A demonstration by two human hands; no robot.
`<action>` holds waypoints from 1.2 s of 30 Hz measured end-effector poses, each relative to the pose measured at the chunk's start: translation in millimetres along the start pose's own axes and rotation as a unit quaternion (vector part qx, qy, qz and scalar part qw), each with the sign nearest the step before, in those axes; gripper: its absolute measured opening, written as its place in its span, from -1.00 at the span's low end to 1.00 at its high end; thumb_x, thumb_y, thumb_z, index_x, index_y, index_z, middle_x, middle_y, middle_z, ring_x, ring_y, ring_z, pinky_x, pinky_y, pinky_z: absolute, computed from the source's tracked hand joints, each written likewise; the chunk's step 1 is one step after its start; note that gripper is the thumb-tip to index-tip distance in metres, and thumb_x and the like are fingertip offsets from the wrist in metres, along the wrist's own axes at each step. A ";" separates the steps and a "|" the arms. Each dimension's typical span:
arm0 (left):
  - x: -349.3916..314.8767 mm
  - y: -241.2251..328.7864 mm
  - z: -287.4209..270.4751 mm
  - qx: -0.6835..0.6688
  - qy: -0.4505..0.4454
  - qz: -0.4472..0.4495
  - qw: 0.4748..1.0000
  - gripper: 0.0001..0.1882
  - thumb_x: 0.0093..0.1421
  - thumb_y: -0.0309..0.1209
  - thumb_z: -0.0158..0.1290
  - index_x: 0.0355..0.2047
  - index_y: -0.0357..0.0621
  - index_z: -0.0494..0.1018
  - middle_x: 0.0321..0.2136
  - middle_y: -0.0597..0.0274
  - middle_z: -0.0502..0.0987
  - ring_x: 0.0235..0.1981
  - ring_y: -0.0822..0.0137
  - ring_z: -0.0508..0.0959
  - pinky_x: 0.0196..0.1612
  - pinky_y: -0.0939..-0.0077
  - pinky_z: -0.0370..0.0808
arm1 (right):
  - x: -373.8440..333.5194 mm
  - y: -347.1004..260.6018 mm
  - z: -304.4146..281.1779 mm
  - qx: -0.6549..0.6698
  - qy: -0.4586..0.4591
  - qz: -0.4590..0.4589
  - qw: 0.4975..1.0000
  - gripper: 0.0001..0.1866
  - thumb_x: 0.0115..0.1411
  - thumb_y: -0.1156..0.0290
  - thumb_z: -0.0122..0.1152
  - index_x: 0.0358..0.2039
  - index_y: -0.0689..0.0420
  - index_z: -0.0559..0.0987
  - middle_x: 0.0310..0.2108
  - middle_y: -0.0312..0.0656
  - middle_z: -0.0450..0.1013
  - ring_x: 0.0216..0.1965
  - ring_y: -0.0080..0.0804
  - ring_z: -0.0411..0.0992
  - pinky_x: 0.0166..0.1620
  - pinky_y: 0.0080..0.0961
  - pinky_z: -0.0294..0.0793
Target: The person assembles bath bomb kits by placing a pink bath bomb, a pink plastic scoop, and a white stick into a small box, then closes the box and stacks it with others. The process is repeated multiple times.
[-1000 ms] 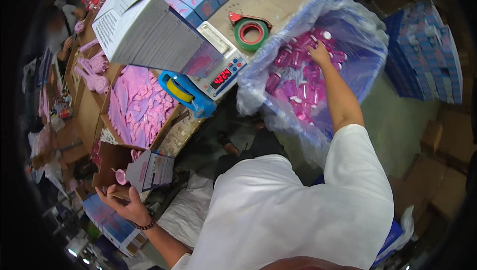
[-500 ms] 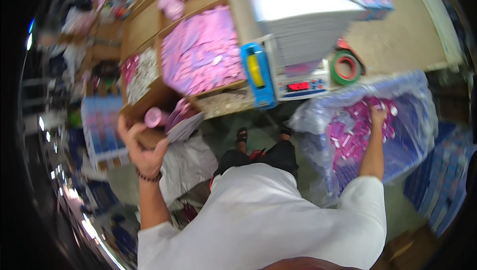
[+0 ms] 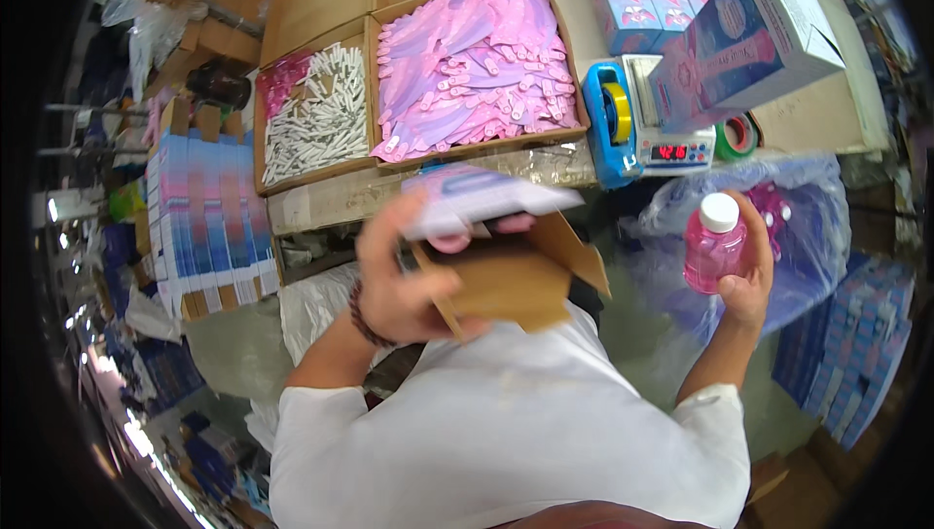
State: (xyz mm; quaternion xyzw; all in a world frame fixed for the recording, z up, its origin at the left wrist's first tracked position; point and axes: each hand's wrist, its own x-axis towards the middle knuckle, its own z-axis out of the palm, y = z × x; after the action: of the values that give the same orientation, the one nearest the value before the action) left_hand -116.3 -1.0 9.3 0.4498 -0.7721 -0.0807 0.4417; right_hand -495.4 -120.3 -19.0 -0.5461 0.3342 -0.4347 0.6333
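In front of my chest, my left hand (image 3: 404, 276) grips an opened cardboard box (image 3: 511, 281), tilted with its flaps spread. Pink parts show inside it; the motion blurs them too much to name. Off to the right, my right hand (image 3: 751, 261) is wrapped round a small clear bottle (image 3: 713, 247) of pink liquid with a white cap, held upright. Below and behind that hand stands a crate lined with clear plastic (image 3: 812, 266), where more pink bottles (image 3: 769, 208) lie.
Ahead, a table bears a carton of pink and purple plastic pieces (image 3: 477, 72), a carton of white sticks (image 3: 321, 120), a blue tape dispenser (image 3: 611, 125) and a scale (image 3: 676, 151) with a printed box (image 3: 730, 47) on it. Flat cartons (image 3: 209, 218) are stacked at left.
My right hand has come up out of the lined crate with a bottle. My left hand has brought the box rightward to my chest. A printed box now shows standing on the scale.
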 end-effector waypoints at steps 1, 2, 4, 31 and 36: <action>-16.7 2.8 0.4 -0.033 -0.007 0.032 0.999 -0.43 -0.15 -0.02 0.40 -0.27 0.02 0.38 0.16 -0.25 0.13 0.15 -0.25 0.27 0.17 -0.06 0.25 | 4.5 -15.9 19.8 -0.042 -0.055 -0.042 0.997 -0.05 -0.16 0.19 0.48 0.21 0.34 0.26 0.12 0.11 0.27 0.26 -0.16 0.15 0.27 -0.27 0.10; -20.2 -0.2 -2.4 -0.043 0.007 0.092 0.995 -0.42 -0.14 -0.03 0.40 -0.24 0.01 0.36 0.15 -0.26 0.14 0.15 -0.25 0.27 0.16 -0.09 0.27 | 12.8 -30.8 40.5 -0.036 -0.111 -0.077 0.990 -0.06 -0.18 0.24 0.48 0.20 0.35 0.27 0.10 0.14 0.29 0.23 -0.12 0.20 0.25 -0.26 0.15; -25.5 -14.3 -25.6 -0.035 0.047 0.015 0.998 -0.41 -0.13 -0.04 0.39 -0.22 0.00 0.35 0.15 -0.28 0.14 0.15 -0.24 0.27 0.17 -0.08 0.26 | 19.0 -59.7 94.3 -0.008 -0.154 -0.096 0.983 -0.11 -0.21 0.35 0.46 0.16 0.36 0.30 0.05 0.17 0.34 0.15 -0.07 0.31 0.20 -0.23 0.25; -59.0 -70.7 -71.7 -0.148 0.190 0.005 0.971 -0.32 -0.11 -0.27 0.39 -0.04 -0.08 0.26 0.03 -0.09 0.35 0.05 0.02 0.40 0.21 -0.07 0.17 | 71.0 -27.2 258.4 -0.405 -0.173 -0.151 0.885 -0.58 0.16 0.49 0.23 0.05 0.25 0.46 -0.19 -0.06 0.54 -0.25 -0.27 0.55 -0.17 -0.47 0.51; -56.4 -70.4 -93.7 -0.131 0.010 -0.022 0.991 -0.41 0.02 -0.38 0.22 0.07 -0.15 0.30 -0.21 0.21 0.57 -0.14 0.14 0.52 0.19 -0.08 0.16 | 79.6 -3.2 251.8 -0.299 -0.230 -0.152 0.914 -0.54 0.21 0.21 0.22 0.04 0.20 0.50 0.01 0.03 0.45 -0.01 -0.17 0.47 -0.01 -0.39 0.44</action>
State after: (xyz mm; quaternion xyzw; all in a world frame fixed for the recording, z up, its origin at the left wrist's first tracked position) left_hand 9.9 26.7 -6.0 0.4058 -0.7406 -0.1861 0.5021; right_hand -238.1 -92.3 33.6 -0.8390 0.2066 -0.2678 0.4262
